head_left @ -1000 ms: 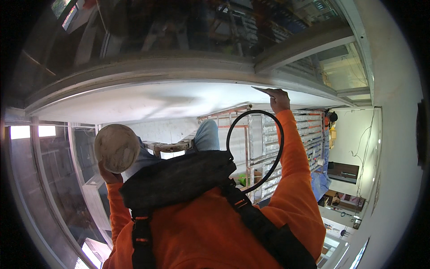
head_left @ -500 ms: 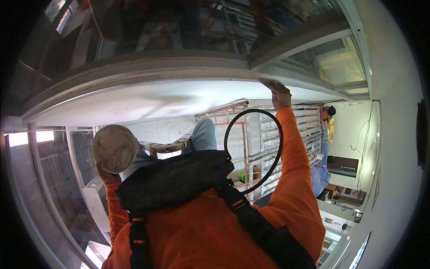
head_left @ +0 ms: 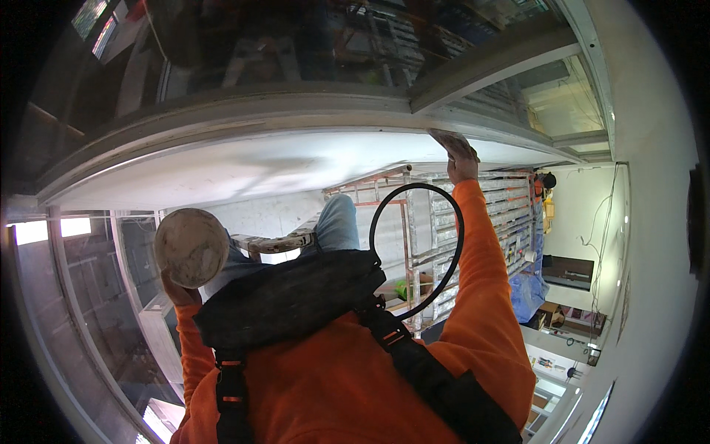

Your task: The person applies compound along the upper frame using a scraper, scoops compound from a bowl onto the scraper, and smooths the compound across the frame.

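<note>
Looking down over our own chest, we start at the left, where glass panes (head_left: 81, 311) in pale frames curve along the rim. Our left hand (head_left: 177, 292) is raised at shoulder height; its grip is closed under a round, flat, cream-smeared plate (head_left: 191, 246), which sits on top of the hand with its soiled face toward us. Only the wrist and heel of the hand show beneath it, so we cannot tell how the fingers lie.

Centre: an orange long-sleeved top (head_left: 333, 385) fills the lower picture, crossed by a black pouch (head_left: 288, 296) on dark straps with orange buckles. Above the pouch a blue-jeaned knee (head_left: 336, 222) rises against a pale plank (head_left: 274, 243). A black cable (head_left: 414, 244) loops up from the pouch in a near circle.

Above all this runs a broad white plastered band (head_left: 281, 166), a soffit under a grey window frame (head_left: 244, 111).

Right: our right arm stretches up in its orange sleeve. The right hand (head_left: 460, 159) presses a thin flat pad or blade (head_left: 447, 138) against the white band at its far edge; the grip is clenched on it, fingers on top. Beyond the arm stands scaffolding (head_left: 414, 214), and farther right another person (head_left: 546, 200) in yellow works by a white wall (head_left: 651, 244).
</note>
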A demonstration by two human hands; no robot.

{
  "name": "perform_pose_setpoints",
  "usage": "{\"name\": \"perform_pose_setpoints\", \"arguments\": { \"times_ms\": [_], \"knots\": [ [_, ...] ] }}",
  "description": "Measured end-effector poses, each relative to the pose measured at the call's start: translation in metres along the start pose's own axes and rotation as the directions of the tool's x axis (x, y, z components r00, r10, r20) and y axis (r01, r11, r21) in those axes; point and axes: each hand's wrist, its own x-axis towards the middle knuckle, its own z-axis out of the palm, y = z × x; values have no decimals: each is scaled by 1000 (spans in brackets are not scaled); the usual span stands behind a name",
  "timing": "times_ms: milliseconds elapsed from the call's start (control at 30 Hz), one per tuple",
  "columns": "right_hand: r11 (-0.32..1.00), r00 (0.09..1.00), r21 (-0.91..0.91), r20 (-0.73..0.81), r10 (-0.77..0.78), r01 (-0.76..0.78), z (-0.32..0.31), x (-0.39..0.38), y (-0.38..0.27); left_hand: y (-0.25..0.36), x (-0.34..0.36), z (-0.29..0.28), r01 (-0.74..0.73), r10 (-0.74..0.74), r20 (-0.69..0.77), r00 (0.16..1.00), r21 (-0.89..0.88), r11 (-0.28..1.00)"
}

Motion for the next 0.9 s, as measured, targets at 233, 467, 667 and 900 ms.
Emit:
{"name": "perform_pose_setpoints", "arguments": {
  "times_ms": [233, 467, 667, 900],
  "knots": [
    [928, 986, 336, 19, 164, -161, 44, 1, -12, -4, 2, 11, -63, 62, -35, 997, -27, 998],
    [955, 961, 237, 171, -219, 176, 8, -19, -59, -6, -2, 5, -66, 68, -55, 996, 31, 997],
    [706, 710, -307, 121, 694, -638, -21, 11, -8, 5, 1, 11, -53, 53, -52, 997, 13, 999],
    [605, 551, -489, 269, 790, -629, -24, 56, -4, 7, -7, -5, -76, 73, -127, 989, -15, 997]
  ]
}}
